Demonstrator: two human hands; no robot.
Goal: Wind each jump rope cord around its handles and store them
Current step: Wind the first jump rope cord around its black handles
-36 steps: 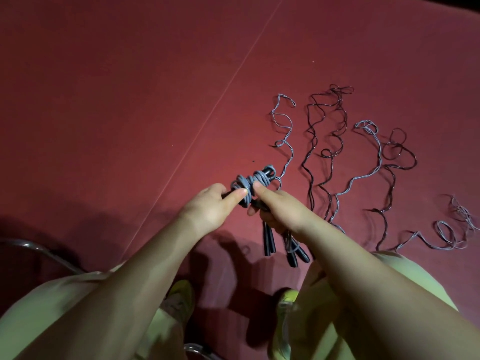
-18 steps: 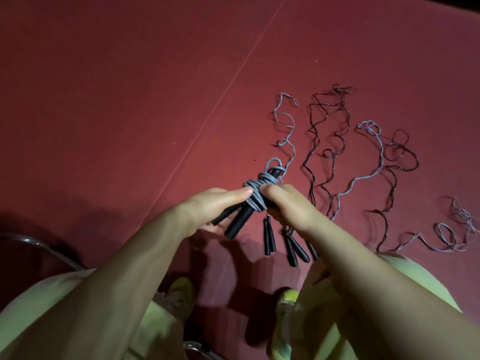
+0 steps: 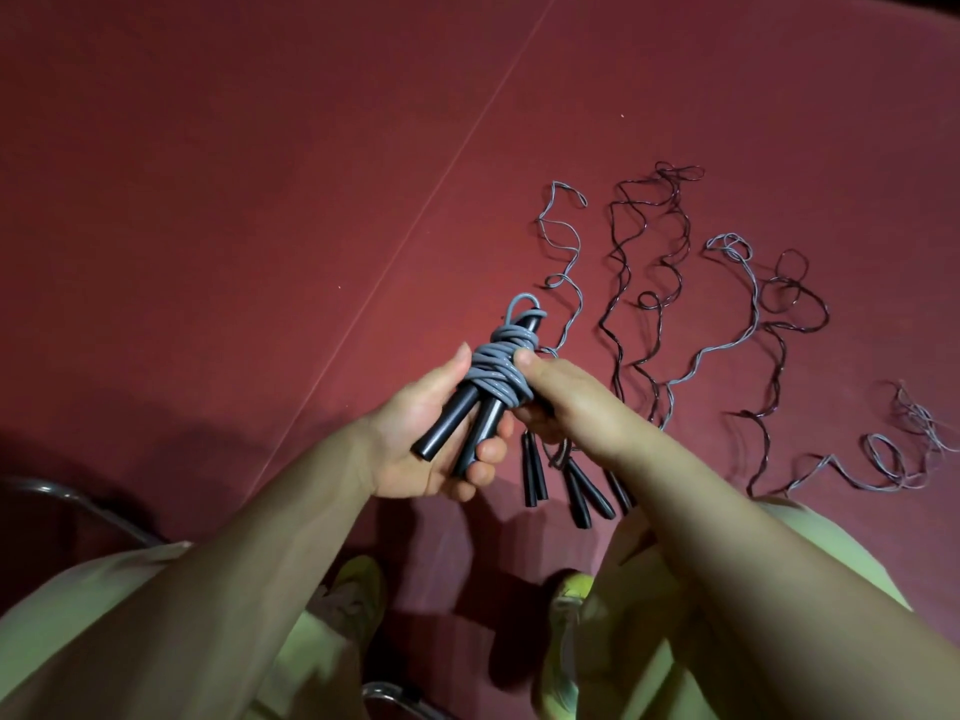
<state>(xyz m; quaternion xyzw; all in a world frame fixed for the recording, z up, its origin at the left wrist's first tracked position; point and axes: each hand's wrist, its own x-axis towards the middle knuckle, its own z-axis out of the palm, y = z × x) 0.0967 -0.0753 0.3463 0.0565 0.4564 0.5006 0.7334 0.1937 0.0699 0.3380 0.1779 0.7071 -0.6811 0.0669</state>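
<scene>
Grey cord sat wound in a thick knot around a pair of black handles, and from the head camera, the only view I had, that bundle was held up between both hands above the red floor. My reading was that its long axis ran on a slant, the free butt ends pointing down and left toward the person, the cord-end tips up and right. The left hand lay under the lower part, fingers curled up around the two handle ends with the thumb laid along the coil's left side, so it carried the weight. The right hand came in from the right, thumb tip pressed against the coil and fingers wrapped behind it (what they pinched back there I could not tell). Just below that hand, more black handles lay on the floor, their grey and dark cords trailing away loosely to the upper right, unwound. I judged the bundle nearly finished; stowing it would fall most naturally to the left hand, already gripping along the axis.
</scene>
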